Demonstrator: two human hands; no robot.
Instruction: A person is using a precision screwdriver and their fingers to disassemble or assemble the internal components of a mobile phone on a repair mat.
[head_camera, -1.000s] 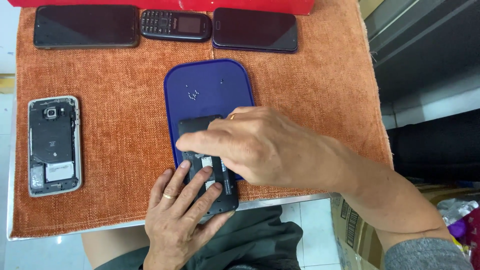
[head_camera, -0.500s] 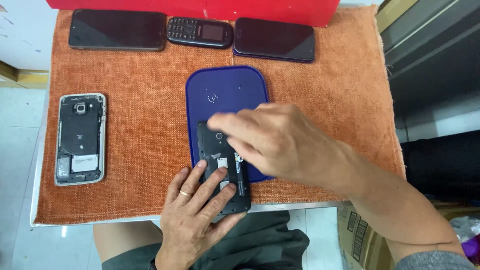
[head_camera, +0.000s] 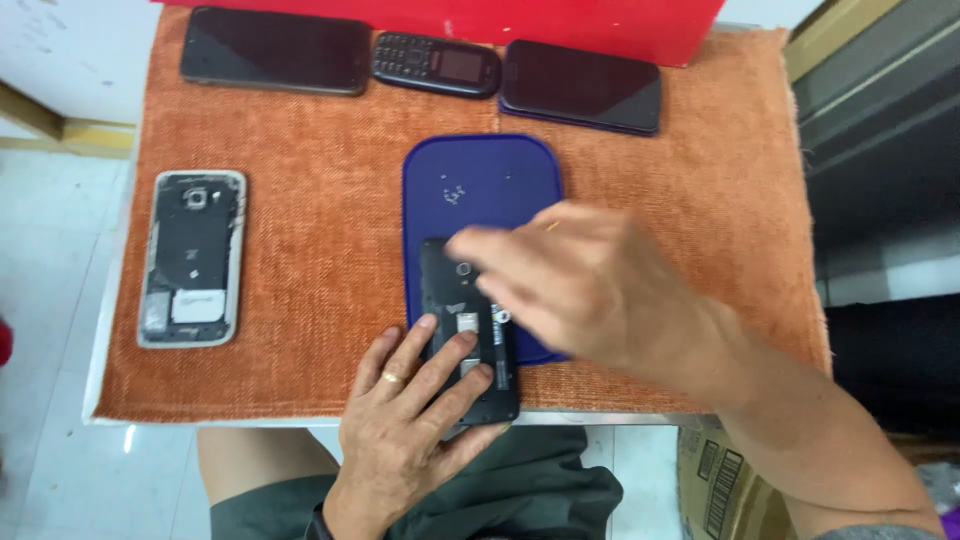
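Note:
A black phone with its back cover off (head_camera: 466, 330) lies partly on a blue tray (head_camera: 480, 190), near the front edge of the orange mat (head_camera: 320, 260). My left hand (head_camera: 405, 430), wearing a ring, presses flat on the phone's lower end and holds it down. My right hand (head_camera: 585, 290) hovers over the phone's upper half, fingers reaching toward its camera end, blurred from motion. Whether it pinches something small I cannot tell. A few tiny screws (head_camera: 452, 190) rest on the tray.
An opened phone with a silver frame (head_camera: 192, 258) lies at the mat's left. Along the back sit a black smartphone (head_camera: 275, 50), a small keypad phone (head_camera: 436, 64) and another dark smartphone (head_camera: 582, 86), before a red box (head_camera: 560, 20). A cardboard box (head_camera: 720, 480) stands at lower right.
My right hand has lifted and shifted right off the opened phone, uncovering its upper half. My left hand stays pressed on the phone's lower end. The camera view has moved.

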